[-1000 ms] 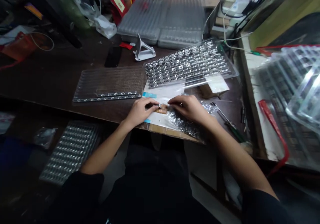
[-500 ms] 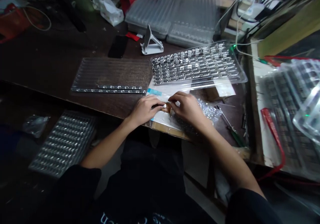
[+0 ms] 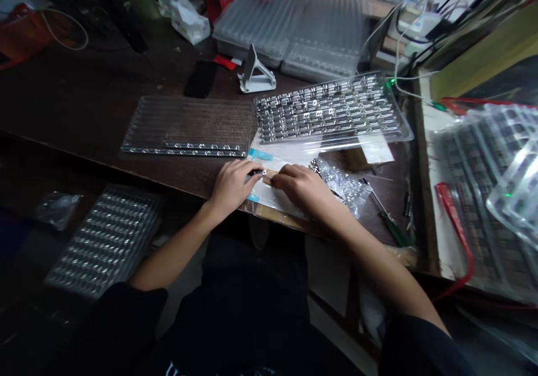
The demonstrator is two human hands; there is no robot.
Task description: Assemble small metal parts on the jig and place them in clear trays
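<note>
Head view: shifted leftward, the left hand (image 3: 232, 184) pinches a small metal part (image 3: 264, 172) between fingertips; the right hand (image 3: 303, 185), also farther left, curls at the brown block (image 3: 269, 178), grip unclear. Shirt lettering (image 3: 171, 369) below the fingers: unreadable.

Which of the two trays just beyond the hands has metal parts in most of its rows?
The right tray, lying askew: metal parts fill most of its rows, while in the left tray they show only along the near edge.

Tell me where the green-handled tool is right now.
In the head camera view, the green-handled tool lies toward the right of the table, just right of the plastic bag near the right hand.
</note>
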